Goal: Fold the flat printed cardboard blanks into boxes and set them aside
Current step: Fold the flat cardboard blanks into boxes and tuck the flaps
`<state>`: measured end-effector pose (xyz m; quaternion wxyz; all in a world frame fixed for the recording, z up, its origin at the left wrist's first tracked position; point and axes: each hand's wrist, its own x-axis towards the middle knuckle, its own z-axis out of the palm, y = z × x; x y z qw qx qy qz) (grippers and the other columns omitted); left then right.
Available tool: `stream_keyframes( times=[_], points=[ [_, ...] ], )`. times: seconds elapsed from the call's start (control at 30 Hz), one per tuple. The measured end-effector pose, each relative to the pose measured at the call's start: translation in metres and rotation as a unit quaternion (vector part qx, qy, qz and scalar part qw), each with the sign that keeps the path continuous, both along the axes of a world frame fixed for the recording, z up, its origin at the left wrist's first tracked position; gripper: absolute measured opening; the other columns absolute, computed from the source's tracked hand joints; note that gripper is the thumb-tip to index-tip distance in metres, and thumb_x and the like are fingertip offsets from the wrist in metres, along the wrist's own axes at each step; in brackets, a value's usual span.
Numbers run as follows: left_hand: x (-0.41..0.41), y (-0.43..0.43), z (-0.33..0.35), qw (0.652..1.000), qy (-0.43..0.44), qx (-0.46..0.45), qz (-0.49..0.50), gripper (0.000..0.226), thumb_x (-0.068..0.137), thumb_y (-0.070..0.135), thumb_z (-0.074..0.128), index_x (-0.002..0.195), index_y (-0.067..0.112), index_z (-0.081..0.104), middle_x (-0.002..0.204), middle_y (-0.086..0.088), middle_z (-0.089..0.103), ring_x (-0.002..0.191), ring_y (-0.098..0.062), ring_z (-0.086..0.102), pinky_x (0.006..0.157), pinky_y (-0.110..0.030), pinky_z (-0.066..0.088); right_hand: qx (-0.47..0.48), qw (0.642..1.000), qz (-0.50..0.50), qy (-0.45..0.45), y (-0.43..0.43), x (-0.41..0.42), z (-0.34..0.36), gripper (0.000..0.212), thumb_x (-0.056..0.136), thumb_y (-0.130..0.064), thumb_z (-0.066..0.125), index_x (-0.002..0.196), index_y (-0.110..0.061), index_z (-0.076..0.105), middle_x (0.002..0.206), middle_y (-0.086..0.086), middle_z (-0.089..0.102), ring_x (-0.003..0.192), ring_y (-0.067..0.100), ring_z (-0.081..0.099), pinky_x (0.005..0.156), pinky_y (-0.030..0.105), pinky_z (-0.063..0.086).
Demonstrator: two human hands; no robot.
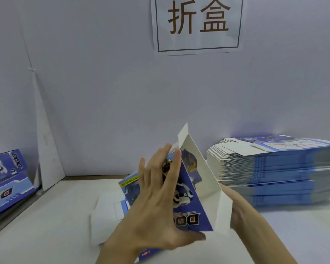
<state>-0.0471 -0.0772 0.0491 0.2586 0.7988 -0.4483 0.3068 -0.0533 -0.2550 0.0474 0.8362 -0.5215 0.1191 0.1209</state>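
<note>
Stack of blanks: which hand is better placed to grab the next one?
Probably the right hand: the stack lies just beyond it, while the left hand presses the half-folded box.

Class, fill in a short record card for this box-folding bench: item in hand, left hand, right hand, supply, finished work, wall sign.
Item in hand: blue printed cardboard blank, partly folded, white inside showing
Left hand: straight fingers pressed flat on the printed face
Right hand: behind the blank's white panel; fingers hidden
Supply: tall stack of flat blue printed blanks, at the right
Finished work: blue printed boxes, far left
Wall sign: white paper sheet with two large characters
</note>
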Motion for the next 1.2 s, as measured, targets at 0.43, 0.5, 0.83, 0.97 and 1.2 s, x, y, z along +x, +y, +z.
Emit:
stream_keyframes(
  times=[0.43,0.5,0.83,0.97,1.2],
  points=[
    [0.014,0.018,-0.005,0.984,0.16,-0.076,-0.023,0.129,0.05,0.073,0.071,0.14,0.056,-0.02,0.144,0.029,0.003,0.141,-0.012,0.018,0.092,-0.033,0.055,-0.186,0.814,-0.402,-0.375,-0.019,-0.003,0.004,0.03,0.091,-0.008,0.065,0.099,-0.036,0.073,0.081,-0.015,0.072,0.066,0.002,0.065,0.043,0.024,0.053],
    [0.014,0.016,-0.005,0.979,0.182,-0.083,-0.031,0.131,0.049,0.073,0.072,0.142,0.055,-0.019,0.142,0.03,0.006,0.14,-0.012,0.021,0.091,-0.032,0.055,-0.239,0.771,-0.422,-0.412,-0.016,-0.004,0.003,0.035,0.093,-0.004,0.062,0.096,-0.037,0.072,0.083,-0.025,0.072,0.073,-0.003,0.064,0.056,0.015,0.052],
    [0.012,0.012,-0.005,0.997,0.062,0.018,0.04,0.129,0.056,0.067,0.07,0.148,0.042,-0.016,0.145,0.03,-0.005,0.135,0.011,-0.011,0.105,-0.06,0.037,-0.168,0.863,-0.323,-0.351,-0.023,-0.01,0.018,0.009,0.087,-0.032,0.065,0.09,-0.028,0.072,0.073,-0.009,0.071,0.064,0.002,0.062,0.052,0.018,0.051],
    [0.013,0.013,-0.003,0.998,-0.006,0.022,0.063,0.129,0.055,0.06,0.076,0.153,0.024,0.002,0.149,0.005,0.011,0.14,0.005,-0.013,0.1,-0.068,0.036,-0.051,0.939,-0.214,-0.264,-0.021,-0.012,0.023,0.043,0.072,-0.058,0.058,0.08,-0.021,0.078,0.072,-0.003,0.07,0.06,0.008,0.063,0.049,0.021,0.05],
    [0.016,0.017,-0.003,0.997,-0.029,-0.003,0.071,0.122,0.057,0.065,0.065,0.153,0.025,0.002,0.147,0.005,0.014,0.141,0.001,-0.006,0.097,-0.065,0.041,-0.054,0.935,-0.219,-0.274,-0.018,-0.012,0.021,0.031,0.072,-0.022,0.072,0.103,-0.017,0.076,0.09,0.001,0.077,0.07,0.008,0.07,0.05,0.021,0.053]
  ],
)
